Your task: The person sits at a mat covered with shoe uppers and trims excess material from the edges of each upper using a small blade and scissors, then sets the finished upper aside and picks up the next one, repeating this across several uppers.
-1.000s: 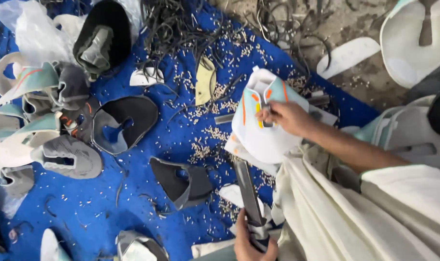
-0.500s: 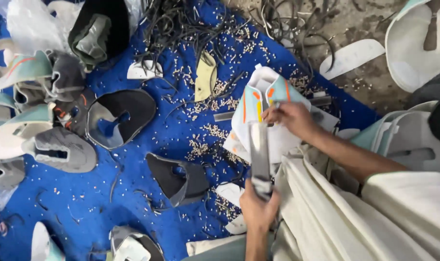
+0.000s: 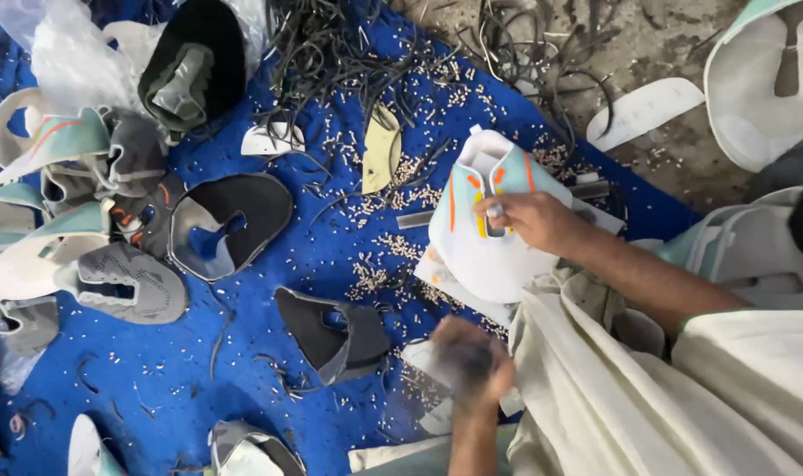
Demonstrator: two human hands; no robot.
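While the right hand [image 3: 535, 220] pins the pale shoe upper [image 3: 481, 238] flat, the blurred left hand [image 3: 472, 361], grip unclear, lies just nearer.

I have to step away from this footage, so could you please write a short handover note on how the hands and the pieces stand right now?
Right hand: fingers pinching the pale shoe upper with orange and yellow marks, held over the blue sheet.
Left hand: motion-blurred, grip unclear.
Other uppers are piled at the left; a dark cut piece lies mid-sheet among small punched scraps.
How much is done or left cannot be told.
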